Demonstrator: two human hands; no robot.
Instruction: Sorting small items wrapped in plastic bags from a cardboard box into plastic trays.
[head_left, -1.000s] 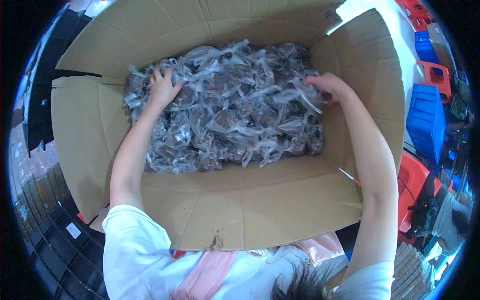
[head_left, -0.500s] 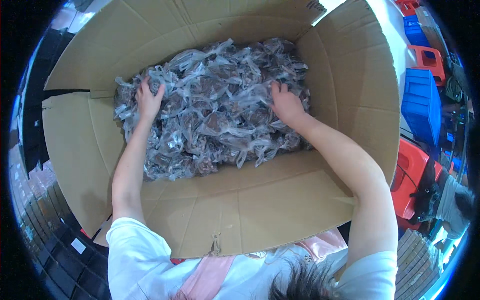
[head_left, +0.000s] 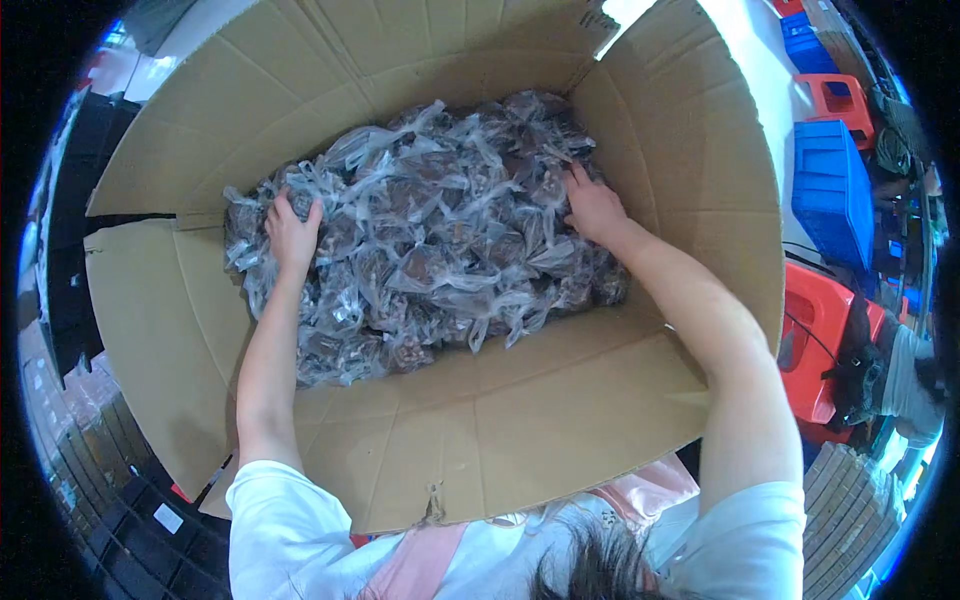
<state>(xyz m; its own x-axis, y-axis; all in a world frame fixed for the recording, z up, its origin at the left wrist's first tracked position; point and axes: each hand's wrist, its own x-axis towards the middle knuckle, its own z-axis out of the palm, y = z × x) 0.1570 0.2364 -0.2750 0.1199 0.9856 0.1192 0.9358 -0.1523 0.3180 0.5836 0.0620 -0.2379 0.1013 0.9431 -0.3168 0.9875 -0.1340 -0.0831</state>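
Many clear plastic bags (head_left: 440, 235), knotted and filled with small dark pieces I cannot make out, lie heaped in a large open cardboard box (head_left: 430, 440). My left hand (head_left: 292, 235) rests on the bags at the left end of the heap, its thumb and fingers apart. Over on the right side, my right hand (head_left: 598, 212) touches the bags close to the box's right wall. Its fingers are spread too, with some fingertips partly hidden by plastic. Neither hand has a bag gripped in it.
The box's raised flaps surround the heap, and its near flap (head_left: 470, 470) lies against my body. To the right stand blue plastic crates (head_left: 832, 190) and red stools (head_left: 812, 340). Black crates (head_left: 170, 520) are at the lower left, outside the box.
My right hand has slid right across the bags, toward the right wall. My left hand stays at the left end of the heap. The whole view has shifted and turned slightly.
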